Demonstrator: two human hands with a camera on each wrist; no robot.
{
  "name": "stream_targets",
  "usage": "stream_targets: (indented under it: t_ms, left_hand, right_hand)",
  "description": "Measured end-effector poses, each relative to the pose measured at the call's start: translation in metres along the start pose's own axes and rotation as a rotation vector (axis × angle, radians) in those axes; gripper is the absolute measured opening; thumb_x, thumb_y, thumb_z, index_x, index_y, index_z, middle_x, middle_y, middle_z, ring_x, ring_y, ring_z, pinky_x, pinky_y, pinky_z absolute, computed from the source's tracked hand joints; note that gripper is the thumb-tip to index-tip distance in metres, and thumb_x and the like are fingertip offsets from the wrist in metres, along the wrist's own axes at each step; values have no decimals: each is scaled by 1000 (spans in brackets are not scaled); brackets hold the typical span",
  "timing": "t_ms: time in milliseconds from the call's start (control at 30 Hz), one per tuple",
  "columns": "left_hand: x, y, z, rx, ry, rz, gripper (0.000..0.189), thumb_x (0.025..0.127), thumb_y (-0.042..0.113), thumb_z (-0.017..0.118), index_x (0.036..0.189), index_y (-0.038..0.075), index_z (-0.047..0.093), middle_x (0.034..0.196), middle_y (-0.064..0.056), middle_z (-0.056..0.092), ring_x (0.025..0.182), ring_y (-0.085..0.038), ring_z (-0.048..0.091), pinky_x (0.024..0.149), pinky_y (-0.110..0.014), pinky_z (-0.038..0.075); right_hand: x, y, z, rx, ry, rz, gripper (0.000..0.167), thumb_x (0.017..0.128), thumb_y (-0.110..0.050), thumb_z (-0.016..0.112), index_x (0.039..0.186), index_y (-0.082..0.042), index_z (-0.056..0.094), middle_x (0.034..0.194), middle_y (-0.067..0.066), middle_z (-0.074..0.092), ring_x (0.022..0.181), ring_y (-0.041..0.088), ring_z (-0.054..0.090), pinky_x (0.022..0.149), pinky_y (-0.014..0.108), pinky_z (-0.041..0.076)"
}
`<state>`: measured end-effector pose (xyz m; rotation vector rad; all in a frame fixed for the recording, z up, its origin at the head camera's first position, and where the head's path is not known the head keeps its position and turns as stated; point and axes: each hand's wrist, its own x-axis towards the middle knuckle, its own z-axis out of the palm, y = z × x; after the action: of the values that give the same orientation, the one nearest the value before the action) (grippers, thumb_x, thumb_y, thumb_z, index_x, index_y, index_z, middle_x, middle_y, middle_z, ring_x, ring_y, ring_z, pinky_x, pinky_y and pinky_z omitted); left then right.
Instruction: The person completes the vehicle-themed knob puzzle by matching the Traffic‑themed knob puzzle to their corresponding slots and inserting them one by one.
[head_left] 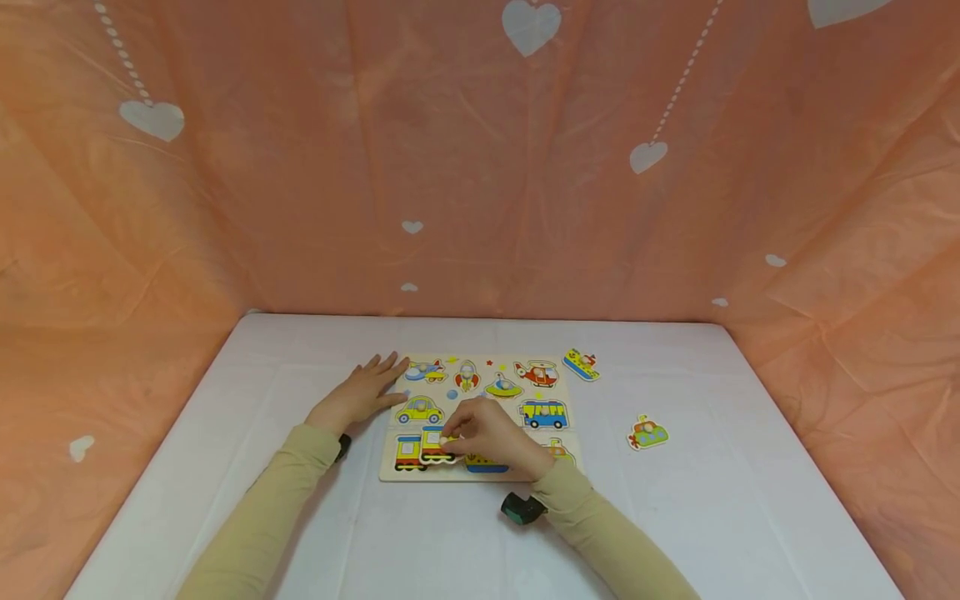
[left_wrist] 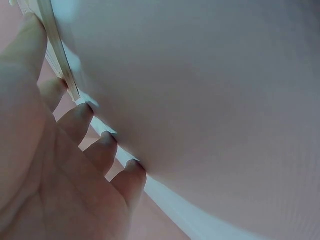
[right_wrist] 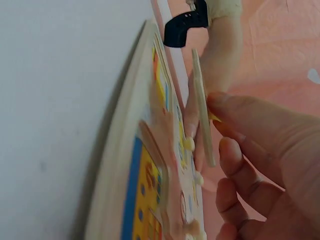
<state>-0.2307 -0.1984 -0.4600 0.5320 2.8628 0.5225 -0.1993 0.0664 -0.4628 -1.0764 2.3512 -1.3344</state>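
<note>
My right hand (head_left: pixel 491 437) pinches a wooden train puzzle piece (head_left: pixel 431 442) by its small knob. In the right wrist view the piece (right_wrist: pixel 202 110) stands off the puzzle board (right_wrist: pixel 117 115), seen edge-on. It hovers beside the printed train picture (head_left: pixel 407 452) at the board's front left, overlapping its right part in the head view. My left hand (head_left: pixel 356 394) is spread at the board's left edge, with thumb and index finger at the wood and the other fingertips (left_wrist: pixel 131 172) on the tablecloth. Under my right hand, the printed ship (head_left: pixel 486 465) is partly hidden.
Right of the board lie a loose ship piece (head_left: pixel 581 365) and a loose submarine piece (head_left: pixel 647 433). Knobbed pieces sit in the board, among them a car (head_left: pixel 420 410), a bus (head_left: pixel 544 414) and a helicopter (head_left: pixel 537 374). A pink curtain (head_left: pixel 480 183) encloses the white table (head_left: pixel 420 542).
</note>
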Motion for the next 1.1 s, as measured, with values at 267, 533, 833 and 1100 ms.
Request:
stream_targets:
  t_ms: [267,533,833,1100]
  left_hand:
    - [0,-2,0,3,9,3,70,95,39,58,150,6,30,154,-22,21,139,-47,13,109,-62,13]
    - [0,0,-1,-1,11,10,70,94,38,59,149,5,30,153,-23,21,139,-48,13,109,-63,12]
    - [-2,3,-2,-5,8,15,69,95,36,59,149,4,31,153,-24,21,139,-49,13,109,-63,12]
    - [-1,2,-2,1,7,21,69,95,37,59,149,3,31,152,-25,22,138,-50,14,108,-64,13]
  right_hand:
    - [8,-6,13,-88,5,-33,8,79,-17,80,84,-14,76,76,-12,62,74,6,54,74,21,43]
    - [13,-7,23,-122,14,-38,8,79,-17,80,84,-13,76,69,-13,58,62,3,50,57,18,40]
    - [14,-9,28,-141,44,2,9,79,-22,81,84,-16,76,67,-15,57,62,3,48,63,19,37]
    - [18,-7,35,-122,35,23,9,79,-23,81,83,-17,76,69,-16,58,60,3,48,57,18,38]
